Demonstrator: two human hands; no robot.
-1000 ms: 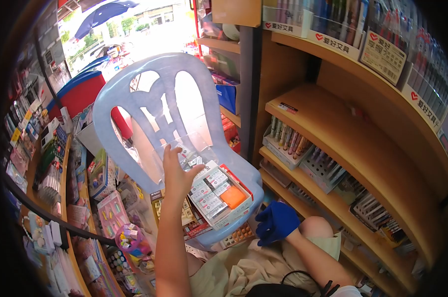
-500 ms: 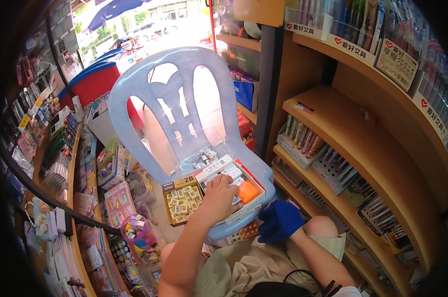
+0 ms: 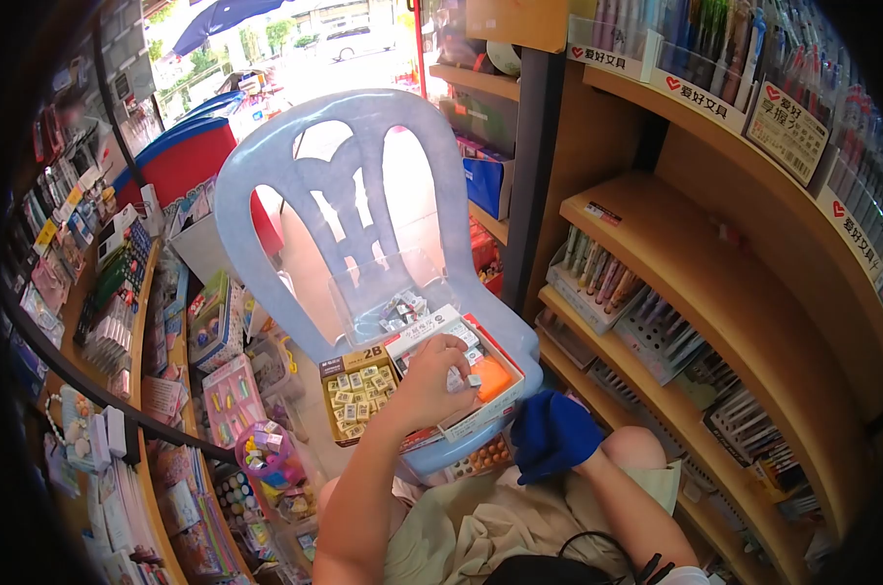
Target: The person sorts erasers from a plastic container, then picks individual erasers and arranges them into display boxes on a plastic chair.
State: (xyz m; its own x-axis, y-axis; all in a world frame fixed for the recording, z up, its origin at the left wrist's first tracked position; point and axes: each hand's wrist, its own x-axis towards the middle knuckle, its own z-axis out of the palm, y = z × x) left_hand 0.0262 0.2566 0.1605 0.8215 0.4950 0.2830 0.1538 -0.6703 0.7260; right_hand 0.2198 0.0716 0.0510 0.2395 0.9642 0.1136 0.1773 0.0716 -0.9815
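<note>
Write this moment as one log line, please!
left hand: in white box, at small pale piece; right hand: blue-gloved, near chair; orange item: same box; yellow blocks: 2B box

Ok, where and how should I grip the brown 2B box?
I'd probably pinch the brown 2B box by its outer left wall, coming from the left: the white box crowds its right. Keep it level, since it's open-topped and full of yellow blocks.

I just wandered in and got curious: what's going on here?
A person's left hand is over an open white box on a blue chair, seemingly pinching a small pale item beside an orange object. The right hand, in a blue glove, is apart from the boxes. A 2B box holds small blocks.
</note>
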